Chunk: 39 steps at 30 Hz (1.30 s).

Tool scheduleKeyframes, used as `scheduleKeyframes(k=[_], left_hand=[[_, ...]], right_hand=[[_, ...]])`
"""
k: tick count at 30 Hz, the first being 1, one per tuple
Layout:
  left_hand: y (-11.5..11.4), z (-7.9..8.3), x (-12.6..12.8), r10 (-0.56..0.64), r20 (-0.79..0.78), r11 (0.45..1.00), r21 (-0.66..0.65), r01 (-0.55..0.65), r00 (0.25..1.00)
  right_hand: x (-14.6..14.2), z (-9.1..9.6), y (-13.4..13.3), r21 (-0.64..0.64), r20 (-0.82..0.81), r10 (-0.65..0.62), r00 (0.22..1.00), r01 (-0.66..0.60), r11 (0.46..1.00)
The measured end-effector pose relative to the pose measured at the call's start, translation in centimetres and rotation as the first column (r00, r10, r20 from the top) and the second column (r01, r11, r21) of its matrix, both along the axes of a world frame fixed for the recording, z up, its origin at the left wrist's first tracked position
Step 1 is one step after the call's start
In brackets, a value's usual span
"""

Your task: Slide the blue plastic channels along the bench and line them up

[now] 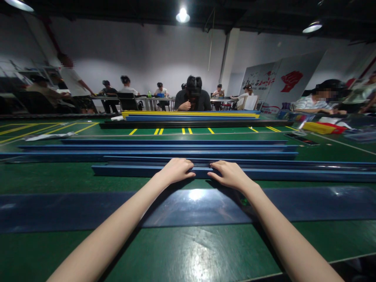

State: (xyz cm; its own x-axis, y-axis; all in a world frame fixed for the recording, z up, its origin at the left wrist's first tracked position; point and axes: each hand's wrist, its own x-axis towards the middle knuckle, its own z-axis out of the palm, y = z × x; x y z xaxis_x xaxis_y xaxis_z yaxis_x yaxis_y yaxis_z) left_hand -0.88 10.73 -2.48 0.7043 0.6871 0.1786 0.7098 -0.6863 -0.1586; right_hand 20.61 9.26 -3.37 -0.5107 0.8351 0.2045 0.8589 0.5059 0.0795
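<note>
A long blue channel strip lies crosswise on the green table, its open groove facing up. Near its middle, my left hand grips it, thumb along the front wall and fingers over into the groove. A short gap to the right, my right hand holds the same strip in a similar way. Some of the fingers are hidden inside the groove. Closer to me, under my forearms, a flat, shiny bluish plastic sheet stretches across the table.
Several more blue channel strips lie parallel just beyond. Farther back are a black strip and a yellow strip. A phone and a yellow-and-red packet are at the right. A person sits across the table.
</note>
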Motion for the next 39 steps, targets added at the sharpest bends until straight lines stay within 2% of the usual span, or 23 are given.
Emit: scheduleKeyframes(k=[25, 39], left_hand=[[0.2, 0.1, -0.18, 0.031, -0.016, 0.999, 0.024, -0.03, 0.999], [0.13, 0.38, -0.15, 0.059, 0.017, 0.998, -0.02, -0.059, 0.998]], right_hand=[[0.08, -0.17, 0.22, 0.011, 0.005, 0.01, 1.0, -0.01, 1.0], [0.05, -0.09, 0.25, 0.012, 0.019, 0.012, 1.0, -0.012, 1.0]])
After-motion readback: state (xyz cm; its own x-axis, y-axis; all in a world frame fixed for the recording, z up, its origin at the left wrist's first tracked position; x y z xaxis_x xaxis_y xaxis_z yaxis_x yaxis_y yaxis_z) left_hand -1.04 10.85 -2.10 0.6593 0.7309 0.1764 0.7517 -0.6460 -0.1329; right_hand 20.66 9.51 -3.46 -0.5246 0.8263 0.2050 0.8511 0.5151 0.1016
